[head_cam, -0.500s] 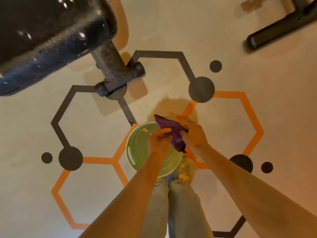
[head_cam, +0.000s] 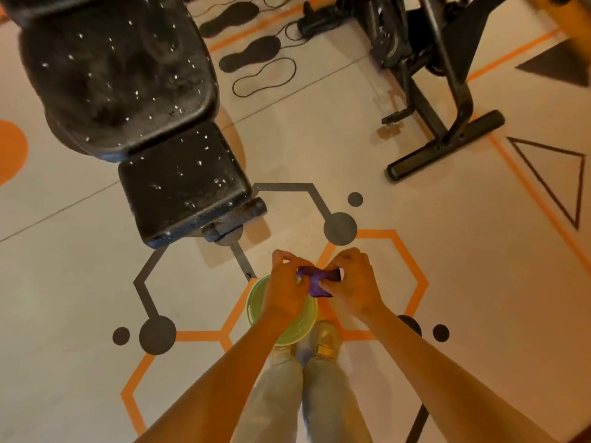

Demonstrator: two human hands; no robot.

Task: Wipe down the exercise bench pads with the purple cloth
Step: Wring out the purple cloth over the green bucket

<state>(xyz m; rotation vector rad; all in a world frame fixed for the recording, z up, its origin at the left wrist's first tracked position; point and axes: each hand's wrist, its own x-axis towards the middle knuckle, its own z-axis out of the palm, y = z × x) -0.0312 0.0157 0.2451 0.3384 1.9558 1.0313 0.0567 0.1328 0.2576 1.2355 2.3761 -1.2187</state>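
Observation:
The purple cloth (head_cam: 316, 280) is bunched up between both hands, above the rim of a light green bucket (head_cam: 256, 303) that stands on the floor at my feet. My left hand (head_cam: 286, 287) grips its left end and my right hand (head_cam: 351, 282) grips its right end. The black exercise bench fills the upper left: a large back pad (head_cam: 121, 75) and a smaller seat pad (head_cam: 182, 183), both speckled with droplets. The bench stands ahead and to the left of my hands, apart from them.
The bench's metal foot bar (head_cam: 236, 219) lies just beyond the bucket. An exercise bike frame with a black floor bar (head_cam: 444, 145) stands at the upper right. The floor carries orange and grey hexagon markings and black footprint shapes (head_cam: 252, 52).
The view has tilted up, bringing the bench pads and the bike into sight. The cloth has gone from hanging loosely to being bunched tight between both hands, slightly higher over the bucket.

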